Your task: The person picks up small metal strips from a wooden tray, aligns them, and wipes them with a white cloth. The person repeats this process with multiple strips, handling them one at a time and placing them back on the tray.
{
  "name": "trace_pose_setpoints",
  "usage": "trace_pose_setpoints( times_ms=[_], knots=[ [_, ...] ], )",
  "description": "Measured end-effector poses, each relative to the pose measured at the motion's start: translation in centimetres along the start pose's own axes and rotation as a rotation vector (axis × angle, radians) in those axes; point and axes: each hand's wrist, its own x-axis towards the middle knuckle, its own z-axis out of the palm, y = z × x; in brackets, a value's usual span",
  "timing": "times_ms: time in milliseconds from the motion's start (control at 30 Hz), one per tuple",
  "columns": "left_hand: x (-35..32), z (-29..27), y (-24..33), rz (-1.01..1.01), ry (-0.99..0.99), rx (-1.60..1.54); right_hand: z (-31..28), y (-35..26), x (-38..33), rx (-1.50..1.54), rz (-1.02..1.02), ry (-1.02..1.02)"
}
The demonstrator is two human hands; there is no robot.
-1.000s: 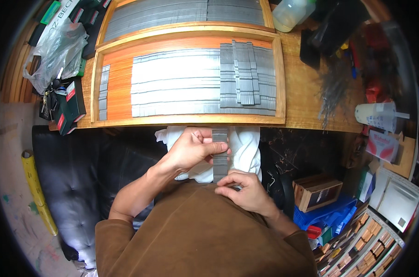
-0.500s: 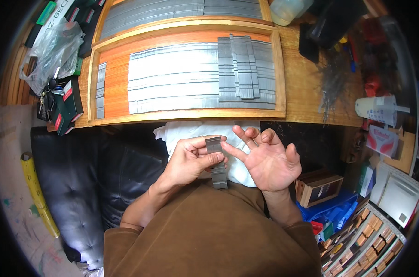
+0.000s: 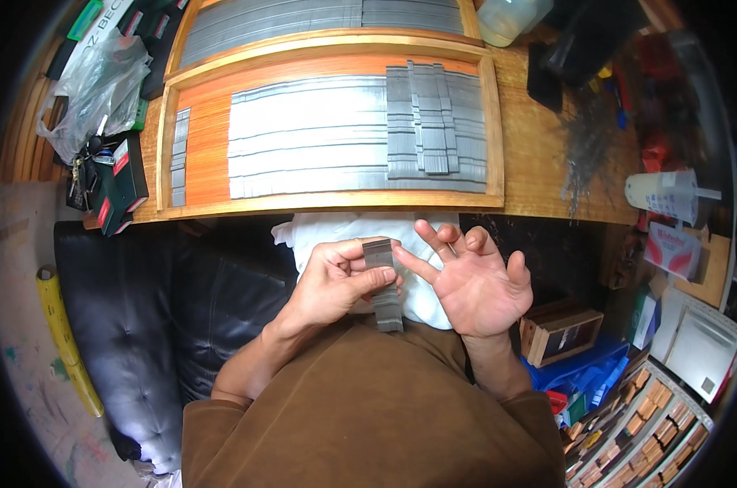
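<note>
My left hand is closed around a narrow bundle of thin grey strips, with the thumb pressed across its middle. The bundle stands lengthwise over my lap, and its lower end shows below the fingers. Palm up and fingers spread, my right hand is at its right. The right index fingertip reaches the bundle's upper right edge; whether it touches, I cannot tell. Beyond both hands, a wooden tray with an orange bottom holds rows of similar grey strips, with more strips piled on its right part.
A second wooden tray lies behind. Left are a plastic bag, keys and dark boxes. Loose dark slivers lie on the table's right side. A white cloth covers my lap; a small wooden box sits right.
Both hands keep nearly the same pose. The bundle has turned very slightly in my left hand, and the tray appears shifted a little to the right in view.
</note>
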Motion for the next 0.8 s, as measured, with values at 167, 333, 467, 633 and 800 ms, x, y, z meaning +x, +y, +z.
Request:
trace_pose_setpoints(
  times_ms=[167,333,467,633,800],
  knots=[
    [0.06,0.16,-0.28,-0.003,0.001,-0.003,-0.08,0.09,-0.1,-0.002,-0.002,0.018],
    [-0.18,0.52,0.18,-0.013,0.01,-0.046,-0.03,0.15,-0.02,0.019,-0.01,0.012],
    [-0.25,0.67,0.29,-0.061,-0.004,-0.056,-0.11,-0.02,0.22,0.022,-0.008,0.005],
    [-0.11,0.63,0.02,-0.048,-0.005,-0.049,0.07,-0.28,0.11,0.007,0.021,0.019],
    [-0.13,0.49,0.0,-0.058,-0.003,-0.029,-0.17,-0.47,0.37,0.01,0.001,-0.028]
  ],
)
